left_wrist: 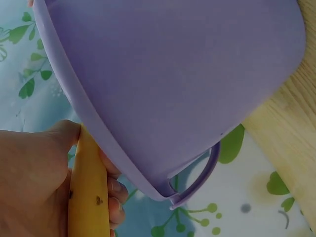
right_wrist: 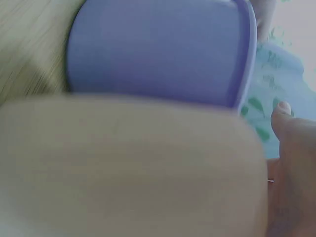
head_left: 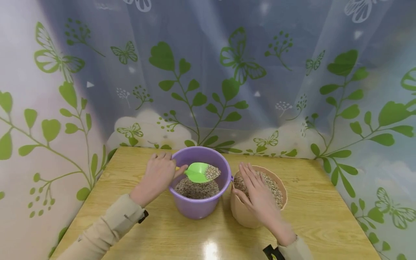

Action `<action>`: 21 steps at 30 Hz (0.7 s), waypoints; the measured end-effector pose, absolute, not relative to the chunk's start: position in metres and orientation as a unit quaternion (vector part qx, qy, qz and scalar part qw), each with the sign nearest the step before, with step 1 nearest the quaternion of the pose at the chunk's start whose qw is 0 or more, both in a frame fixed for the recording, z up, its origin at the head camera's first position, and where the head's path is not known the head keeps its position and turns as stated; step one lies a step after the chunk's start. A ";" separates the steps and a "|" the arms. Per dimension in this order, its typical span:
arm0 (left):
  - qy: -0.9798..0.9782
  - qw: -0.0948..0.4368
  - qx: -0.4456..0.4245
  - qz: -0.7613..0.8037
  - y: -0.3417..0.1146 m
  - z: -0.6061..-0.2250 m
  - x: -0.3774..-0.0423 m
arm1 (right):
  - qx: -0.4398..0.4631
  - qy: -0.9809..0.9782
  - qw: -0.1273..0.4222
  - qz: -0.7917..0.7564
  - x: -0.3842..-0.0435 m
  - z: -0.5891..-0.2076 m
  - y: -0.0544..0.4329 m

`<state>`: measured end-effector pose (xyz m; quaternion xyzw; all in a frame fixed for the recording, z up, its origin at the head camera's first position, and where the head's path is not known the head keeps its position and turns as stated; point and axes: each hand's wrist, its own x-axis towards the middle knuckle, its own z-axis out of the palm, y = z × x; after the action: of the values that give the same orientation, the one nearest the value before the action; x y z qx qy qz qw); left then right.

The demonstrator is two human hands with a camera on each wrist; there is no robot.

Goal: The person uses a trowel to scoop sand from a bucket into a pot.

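- left hand grips yellow handle; scoop above purple bucket
- scoop likely light, stiff; grain could spill; best held by handle
- right hand straight-fingered over tan bucket

Butterfly-print curtains round a wooden table suggest an indoor nook.

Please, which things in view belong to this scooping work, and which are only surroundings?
Belong to the work:
scoop, held by left hand
grains
purple bucket
beige tub, right hand at its opening

Only surroundings:
table
printed curtain
sleeves
wrist straps
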<state>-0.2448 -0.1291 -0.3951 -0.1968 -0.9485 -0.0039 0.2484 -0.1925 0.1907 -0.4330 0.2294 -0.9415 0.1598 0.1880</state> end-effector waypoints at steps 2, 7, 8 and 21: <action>-0.946 0.256 -0.199 -0.007 -0.126 -0.394 -0.246 | 0.214 -0.945 0.190 0.160 -0.189 -0.434 0.209; -0.939 0.273 -0.208 -0.010 -0.116 -0.387 -0.250 | 0.170 -0.956 0.148 0.188 -0.179 -0.437 0.251; -0.938 0.276 -0.210 -0.007 -0.114 -0.385 -0.250 | 0.162 -0.959 0.134 0.191 -0.177 -0.438 0.258; -0.949 0.213 -0.234 0.015 -0.058 -0.352 -0.255 | 0.135 -0.972 0.092 0.171 -0.161 -0.450 0.293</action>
<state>-0.2549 -0.0582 -0.3518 -0.2340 -0.9485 0.0153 0.2127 -0.1607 0.2927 -0.4501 0.1351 -0.9717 0.1708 0.0918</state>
